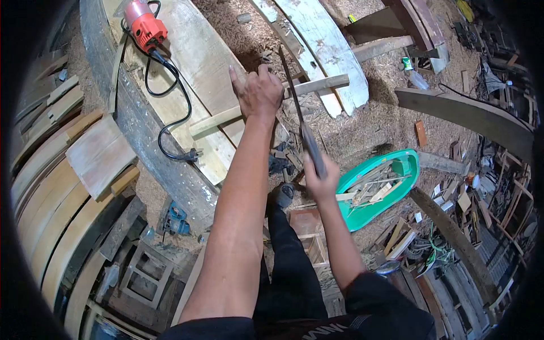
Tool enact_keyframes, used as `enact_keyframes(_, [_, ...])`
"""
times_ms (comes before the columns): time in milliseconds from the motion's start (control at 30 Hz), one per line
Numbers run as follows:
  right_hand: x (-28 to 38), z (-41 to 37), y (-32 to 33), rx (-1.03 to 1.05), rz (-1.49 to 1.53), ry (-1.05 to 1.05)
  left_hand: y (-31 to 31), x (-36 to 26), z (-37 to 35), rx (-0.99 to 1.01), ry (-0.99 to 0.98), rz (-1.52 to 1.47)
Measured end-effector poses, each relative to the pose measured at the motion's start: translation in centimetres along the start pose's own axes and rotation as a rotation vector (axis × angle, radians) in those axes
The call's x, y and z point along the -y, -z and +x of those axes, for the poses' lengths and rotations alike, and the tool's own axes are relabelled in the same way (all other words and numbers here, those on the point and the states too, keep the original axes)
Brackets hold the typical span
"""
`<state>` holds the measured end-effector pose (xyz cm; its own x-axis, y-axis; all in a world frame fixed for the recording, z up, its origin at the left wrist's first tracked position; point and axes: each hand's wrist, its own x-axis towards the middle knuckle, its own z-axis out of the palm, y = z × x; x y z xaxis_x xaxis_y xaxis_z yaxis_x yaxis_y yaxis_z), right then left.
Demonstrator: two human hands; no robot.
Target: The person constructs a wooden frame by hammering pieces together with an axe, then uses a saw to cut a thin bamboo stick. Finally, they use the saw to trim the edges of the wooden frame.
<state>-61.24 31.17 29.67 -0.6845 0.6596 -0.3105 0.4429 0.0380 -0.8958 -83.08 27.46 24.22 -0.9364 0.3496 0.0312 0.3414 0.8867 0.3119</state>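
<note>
My left hand (259, 95) presses on a narrow wooden strip (218, 121) lying across wide pale boards, its fingers bent over the strip and the thumb apart. The strip's far end reaches over to a white-painted plank (340, 62). In my right hand (321, 177) is the dark handle of a long saw (298, 105). The saw's blade points away from me and crosses the strip just right of my left hand; whether its teeth touch the wood cannot be made out.
A red power tool (146, 27) with a black cord rests on the boards at upper left. The green tub (368, 218) to the right holds wood scraps. A blue tool (176, 220) sits lower left. Curved timbers (464, 110) stand at right, and shavings cover the floor.
</note>
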Motion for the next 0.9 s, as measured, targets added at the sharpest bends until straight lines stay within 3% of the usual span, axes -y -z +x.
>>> enact_keyframes(100, [-0.1, -0.2, 0.2, 0.032, -0.034, -0.011, 0.4, -0.2, -0.1, 0.015, 0.006, 0.030])
enact_keyframes(233, [-0.2, -6.8, 2.9, -0.055, -0.074, 0.066, 0.2, -0.1, 0.2, 0.015, 0.004, 0.026])
enact_keyframes(400, [0.1, -1.5, 0.8, -0.032, 0.025, 0.109, 0.7, -0.4, 0.0, 0.050, 0.005, 0.056])
enact_keyframes(500, [0.3, 1.6, -0.4, 0.024, -0.002, 0.030, 0.5, -0.2, -0.1, 0.047, -0.006, 0.062])
enact_keyframes(600, [-2.7, -4.0, 1.5, -0.039, -0.035, 0.139, 0.9, -0.5, 0.0, 0.090, 0.019, 0.043])
enact_keyframes(700, [-1.4, -7.3, 3.3, -0.070, -0.067, 0.085, 0.3, -0.1, 0.6, 0.023, -0.002, 0.011])
enact_keyframes(800, [-0.5, -2.0, 1.0, -0.044, -0.001, 0.103, 0.6, -0.4, -0.2, 0.051, 0.000, 0.034])
enact_keyframes(900, [0.8, 1.6, -0.2, 0.038, 0.021, -0.023, 0.8, -0.5, -0.3, 0.087, 0.028, 0.062])
